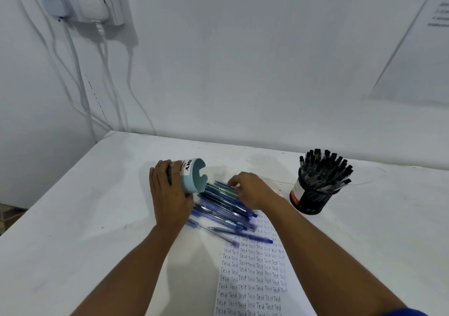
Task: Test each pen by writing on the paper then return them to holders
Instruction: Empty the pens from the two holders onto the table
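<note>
The white paper sheet [252, 279] of handwritten words lies nearest; above it, the left hand [167, 194] grips the tipped pale-blue plastic holder [192, 176], while the right hand's [252, 190] loosely bent fingers touch the spilled blue plastic pens [226, 206] — light, slick, likely to roll; best pinched mid-barrel.

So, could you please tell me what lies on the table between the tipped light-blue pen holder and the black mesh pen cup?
In the head view, blue pens spill from the light-blue holder, the right hand resting on them; then bare white table up to the black mesh cup.

The white sheet of paper [255, 274] on the table has the word "Test" written on it again and again in rows. The light blue round plastic cup [194, 177] has a white sticker [186, 167] with big black letters "DIY"; the smaller words under it are too tiny to read.
</note>
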